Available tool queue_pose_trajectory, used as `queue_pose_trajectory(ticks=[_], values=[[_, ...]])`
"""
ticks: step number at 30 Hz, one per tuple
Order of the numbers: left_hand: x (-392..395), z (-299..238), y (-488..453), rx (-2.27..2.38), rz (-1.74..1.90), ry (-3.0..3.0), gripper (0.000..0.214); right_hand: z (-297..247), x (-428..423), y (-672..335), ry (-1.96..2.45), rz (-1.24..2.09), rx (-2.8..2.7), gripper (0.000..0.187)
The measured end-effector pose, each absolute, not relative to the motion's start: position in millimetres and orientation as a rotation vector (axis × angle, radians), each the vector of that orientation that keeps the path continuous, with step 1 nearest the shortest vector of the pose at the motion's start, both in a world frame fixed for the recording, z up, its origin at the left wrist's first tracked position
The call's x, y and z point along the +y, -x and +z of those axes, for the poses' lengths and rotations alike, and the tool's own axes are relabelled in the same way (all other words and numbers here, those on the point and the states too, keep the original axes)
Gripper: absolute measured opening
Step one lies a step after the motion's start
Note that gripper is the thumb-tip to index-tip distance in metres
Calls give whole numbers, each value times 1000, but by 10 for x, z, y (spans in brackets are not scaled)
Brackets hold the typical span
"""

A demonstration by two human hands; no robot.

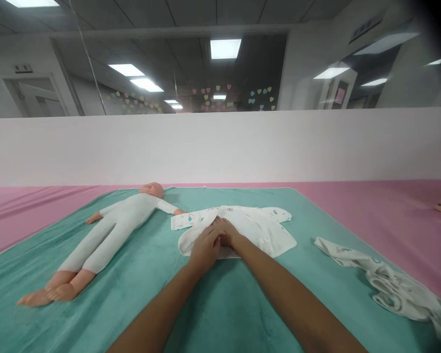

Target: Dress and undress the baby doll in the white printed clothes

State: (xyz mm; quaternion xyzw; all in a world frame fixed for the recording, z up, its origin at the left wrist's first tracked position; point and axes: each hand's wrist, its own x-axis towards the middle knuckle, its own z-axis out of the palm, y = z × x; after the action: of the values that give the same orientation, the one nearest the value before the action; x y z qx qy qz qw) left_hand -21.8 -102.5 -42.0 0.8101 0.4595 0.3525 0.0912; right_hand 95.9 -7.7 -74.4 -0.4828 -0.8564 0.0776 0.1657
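Baby shirt (262, 230) is lying spread toward far edge of teal blanket (242, 304), seemingly for easy reach. Left hand (206, 245) and right hand (227, 231) are overlapping on it, fingers bunching together; whether clamping, cannot tell. Doll (130, 215) is lying toward left edge, arm crowding one sleeve (182, 222); crumpled garment (389, 282) is resting near right edge.

The bare left forearm (165, 301), long and smooth, shows at seven o'clock and narrows evenly to a slim wrist (194, 268). The right forearm (286, 294), equally bare, shows at five o'clock with the same taper. The left hand (205, 247) and right hand (226, 231) are uncovered, their fingertips partly hidden.
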Motion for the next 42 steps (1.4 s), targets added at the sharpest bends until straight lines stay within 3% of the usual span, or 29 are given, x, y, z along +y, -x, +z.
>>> queue_pose_trajectory(ticks=[6,9,22,26,30,35,38,42], values=[[-1088,-488,249,1344,558,-2525,44,-750,166,-1509,1833,171,-2178,66],[-1094,-504,260,1321,502,-2571,45,-783,232,-1717,1947,143,-2116,67],[-1066,-520,234,1290,513,-2633,40,-699,280,-1621,1710,-11,-2387,53],[-1090,-451,197,1290,565,-2678,33,-743,340,-1423,1854,-19,-2248,63],[-1143,-362,156,1633,606,-2528,32,-719,212,-1271,1819,3,-2287,67],[-1166,-226,335,1771,964,-2294,31,-757,-267,-1204,1669,40,-2418,65],[-1147,-66,863,1847,1145,-2117,29,-751,-585,-1239,1513,227,-2424,64],[-1059,191,2068,2044,1251,-2066,30,-519,-864,-1053,1501,460,-2016,57]])
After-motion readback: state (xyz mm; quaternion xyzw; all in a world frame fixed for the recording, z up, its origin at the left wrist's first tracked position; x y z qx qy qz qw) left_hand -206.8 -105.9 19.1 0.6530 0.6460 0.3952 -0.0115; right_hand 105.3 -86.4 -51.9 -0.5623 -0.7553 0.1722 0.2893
